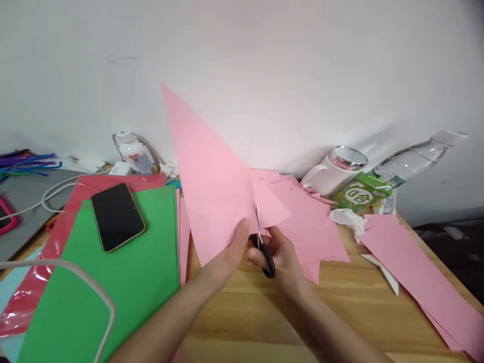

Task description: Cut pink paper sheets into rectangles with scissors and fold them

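Note:
A large sheet of pink paper [212, 176] stands raised above the wooden table, a pointed corner up at the left. My left hand [232, 249] grips its lower edge, thumb on the near face; the other fingers are hidden behind the sheet. Black-handled scissors [267, 259] are in my right hand [282, 254], fingers wrapped round the handles. Their blades point up and lie at the paper, where a flap [268, 204] hangs out to the right of the cut. Behind my right hand, several cut pink pieces [306, 217] lie in an overlapping pile.
On the left, a phone [119, 217] rests on green paper [113, 287], and a white cable [86, 287] curves in front. A white mug [335, 171], green packet [363, 194] and clear bottle [416, 159] stand or lean at back right. Pink strips [419, 282] lie along the right edge.

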Demonstrator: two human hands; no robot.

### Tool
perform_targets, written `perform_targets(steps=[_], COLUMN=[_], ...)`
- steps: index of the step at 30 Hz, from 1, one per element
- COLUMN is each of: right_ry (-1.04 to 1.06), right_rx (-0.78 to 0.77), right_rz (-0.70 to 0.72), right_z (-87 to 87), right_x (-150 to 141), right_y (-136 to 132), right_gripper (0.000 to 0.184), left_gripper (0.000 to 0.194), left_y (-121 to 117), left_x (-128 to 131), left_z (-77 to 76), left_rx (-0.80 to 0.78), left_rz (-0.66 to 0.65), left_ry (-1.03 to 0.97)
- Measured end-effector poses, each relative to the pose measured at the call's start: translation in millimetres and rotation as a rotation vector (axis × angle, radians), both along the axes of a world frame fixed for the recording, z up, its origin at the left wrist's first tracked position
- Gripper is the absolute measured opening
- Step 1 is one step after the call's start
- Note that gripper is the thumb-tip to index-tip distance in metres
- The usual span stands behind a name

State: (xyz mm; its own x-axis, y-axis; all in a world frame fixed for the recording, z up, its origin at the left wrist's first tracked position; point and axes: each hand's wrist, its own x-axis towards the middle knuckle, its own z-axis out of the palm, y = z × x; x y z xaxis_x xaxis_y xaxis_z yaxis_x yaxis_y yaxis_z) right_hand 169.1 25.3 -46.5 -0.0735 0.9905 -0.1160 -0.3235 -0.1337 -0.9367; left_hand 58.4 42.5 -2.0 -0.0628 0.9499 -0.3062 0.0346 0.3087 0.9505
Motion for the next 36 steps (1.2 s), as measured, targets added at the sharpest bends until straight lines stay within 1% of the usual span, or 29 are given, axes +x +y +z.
perform_targets(steps=[2,4,8,11,15,18,20,21,23,26,28,31,36], right_ry=[0.003,0.008,0.007,-0.002,0.02,0.034,0.029,0.029,0.033,0.034,0.034,0.04,0.039], right_rx=[-0.005,-0.007,0.005,0.012,0.028,0.043,0.043,0.041,0.037,0.037,0.036,0.038,0.039], right_rz=[-0.002,-0.003,0.004,0.005,-0.004,0.001,0.011,0.012,0.007,0.001,0.001,0.0,-0.007], right_z=[0.4,-0.2,-2.0,-2.7,-3.1,-3.5,-4.1,-4.4,-4.9,-4.8,-4.1,-2.5,-1.7], right_x=[0,0,1,1,2,3,4,5,5,5,5,5,4], right_y=[0,0,-1,-1,1,2,3,3,3,2,1,1,3], right_gripper=[0.054,0.053,0.05,0.051,0.054,0.046,0.04,0.039,0.04,0.043,0.045,0.046,0.046], left_gripper=[0.038,0.04,0.037,0.033,0.029,0.033,0.037,0.036,0.034,0.036,0.038,0.038,0.034], left_y=[-2,-3,-3,-3,-3,-2,-2,-2,-2,0,2,1,1], left_x=[2,3,3,3,1,-1,-1,-1,1,1,0,-2,-4], left_z=[2.3,4.8,10.3,12.3,7.0,1.9,1.9,3.2,7.5,12.8,12.9,8.7,1.3], left_rx=[0.006,0.007,-0.008,-0.015,-0.01,-0.007,-0.016,-0.024,-0.059,-0.174,-0.202,-0.169,-0.106], left_rz=[0.015,-0.013,-0.087,-0.074,-0.052,-0.016,0.0,-0.006,-0.047,-0.131,-0.134,-0.081,0.009], left_ry=[0.005,-0.027,-0.031,-0.023,-0.021,0.04,0.049,0.02,-0.109,-0.325,-0.375,-0.3,-0.03])
